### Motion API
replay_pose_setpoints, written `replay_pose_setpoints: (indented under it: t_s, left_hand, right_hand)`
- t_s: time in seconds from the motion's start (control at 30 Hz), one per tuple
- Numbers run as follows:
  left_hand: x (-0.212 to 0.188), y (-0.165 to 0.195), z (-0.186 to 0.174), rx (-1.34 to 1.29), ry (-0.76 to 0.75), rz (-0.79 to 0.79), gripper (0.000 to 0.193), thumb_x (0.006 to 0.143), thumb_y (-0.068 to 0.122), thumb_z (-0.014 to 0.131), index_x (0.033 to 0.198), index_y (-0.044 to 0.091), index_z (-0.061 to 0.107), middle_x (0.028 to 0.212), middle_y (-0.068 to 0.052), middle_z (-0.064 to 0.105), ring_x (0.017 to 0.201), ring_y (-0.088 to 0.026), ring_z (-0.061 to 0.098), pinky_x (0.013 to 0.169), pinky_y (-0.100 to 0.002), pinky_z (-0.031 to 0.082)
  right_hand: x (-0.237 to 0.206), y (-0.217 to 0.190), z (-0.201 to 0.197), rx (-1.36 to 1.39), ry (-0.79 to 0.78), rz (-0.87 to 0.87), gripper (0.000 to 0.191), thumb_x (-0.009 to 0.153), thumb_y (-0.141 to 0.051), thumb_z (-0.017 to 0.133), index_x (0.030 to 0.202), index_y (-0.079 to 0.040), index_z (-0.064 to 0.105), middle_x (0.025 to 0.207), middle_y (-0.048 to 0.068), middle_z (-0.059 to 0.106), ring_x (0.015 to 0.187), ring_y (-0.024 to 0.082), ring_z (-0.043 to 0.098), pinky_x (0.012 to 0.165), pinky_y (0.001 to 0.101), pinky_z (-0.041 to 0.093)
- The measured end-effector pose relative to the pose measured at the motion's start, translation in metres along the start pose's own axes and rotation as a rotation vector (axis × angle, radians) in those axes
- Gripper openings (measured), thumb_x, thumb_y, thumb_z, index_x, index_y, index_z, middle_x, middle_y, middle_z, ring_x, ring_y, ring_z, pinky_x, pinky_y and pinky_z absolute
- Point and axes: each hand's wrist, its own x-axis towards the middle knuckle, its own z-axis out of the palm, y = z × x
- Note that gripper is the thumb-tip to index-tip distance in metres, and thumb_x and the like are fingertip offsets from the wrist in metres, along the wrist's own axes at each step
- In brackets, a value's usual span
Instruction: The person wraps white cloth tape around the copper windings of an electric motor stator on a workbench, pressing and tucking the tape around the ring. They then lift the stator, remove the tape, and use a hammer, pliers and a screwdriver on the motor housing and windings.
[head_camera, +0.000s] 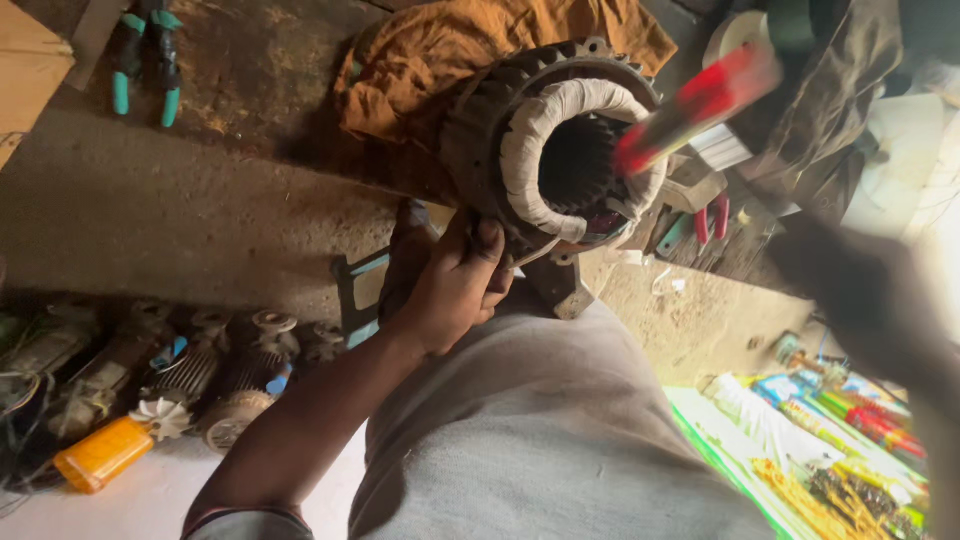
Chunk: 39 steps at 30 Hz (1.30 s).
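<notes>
**White-taped stator winding, left hand on housing rim**

Motor stator (560, 150) lies on its side at the counter (180, 220) edge, bore facing the camera, against an orange cloth (470, 45). Left hand (452, 285) wraps its fingers around the lower rim. Right hand (860, 285) is blurred, grip unreadable. Red-handled tool (700, 105) tip sits at the winding's right edge. Green-handled pliers (145, 55) lie well apart on the counter.

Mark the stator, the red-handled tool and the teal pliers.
stator (470, 130): head view, on the dark ribbed housing left of the white winding.
red-handled tool (700, 100): head view, on the blurred red handle.
teal pliers (145, 55): head view, top left on the bench, between the two teal grips.
</notes>
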Motion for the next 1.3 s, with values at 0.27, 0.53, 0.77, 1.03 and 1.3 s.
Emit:
replay_pose_setpoints:
  t_s: [0.27, 0.53, 0.77, 1.03, 1.3]
  left_hand:
    - [-0.004, 0.003, -0.005, 0.039, -0.049, 0.033, 0.038, 0.105, 0.046, 0.042, 0.126, 0.014, 0.042, 0.070, 0.003, 0.045, 0.049, -0.002, 0.031, 0.039, -0.019, 0.023]
    - [-0.007, 0.007, -0.007, 0.158, -0.016, -0.057, 0.036, 0.106, 0.046, 0.042, 0.113, 0.010, 0.043, 0.073, 0.001, 0.048, 0.053, -0.004, 0.039, 0.041, -0.020, 0.031]
    - [-0.006, 0.007, -0.003, 0.072, -0.010, -0.020, 0.036, 0.105, 0.046, 0.043, 0.117, 0.013, 0.042, 0.076, 0.001, 0.049, 0.054, -0.004, 0.040, 0.042, -0.020, 0.032]
    - [-0.005, 0.008, -0.004, 0.098, 0.016, -0.052, 0.041, 0.102, 0.047, 0.043, 0.131, 0.018, 0.043, 0.076, 0.002, 0.051, 0.052, -0.003, 0.038, 0.042, -0.019, 0.030]
    - [-0.006, 0.007, 0.000, 0.121, 0.036, 0.121, 0.042, 0.107, 0.047, 0.045, 0.121, 0.008, 0.050, 0.071, 0.001, 0.051, 0.051, -0.005, 0.040, 0.041, -0.021, 0.031]
  right_hand:
    - [-0.020, 0.017, 0.014, 0.074, -0.017, 0.020, 0.028, 0.101, -0.015, 0.061, 0.128, -0.009, 0.058, 0.101, 0.011, 0.066, 0.085, 0.026, 0.067, 0.071, 0.0341, 0.053]
    - [-0.031, 0.025, 0.015, 0.068, -0.037, 0.048, 0.031, 0.101, -0.010, 0.060, 0.133, -0.007, 0.058, 0.102, 0.013, 0.066, 0.088, 0.028, 0.067, 0.074, 0.0357, 0.053]
    - [-0.011, 0.022, 0.011, 0.083, -0.036, 0.045, 0.035, 0.102, -0.006, 0.059, 0.137, -0.006, 0.058, 0.102, 0.014, 0.066, 0.090, 0.029, 0.066, 0.076, 0.0372, 0.053]
    - [-0.008, 0.027, 0.013, 0.079, -0.073, 0.069, 0.039, 0.103, -0.001, 0.058, 0.142, -0.004, 0.058, 0.102, 0.016, 0.065, 0.092, 0.031, 0.066, 0.079, 0.0389, 0.054]
    - [-0.002, 0.052, 0.028, -0.010, 0.135, 0.159, 0.043, 0.104, 0.004, 0.057, 0.146, -0.002, 0.058, 0.102, 0.017, 0.065, 0.095, 0.033, 0.065, 0.082, 0.0406, 0.054]
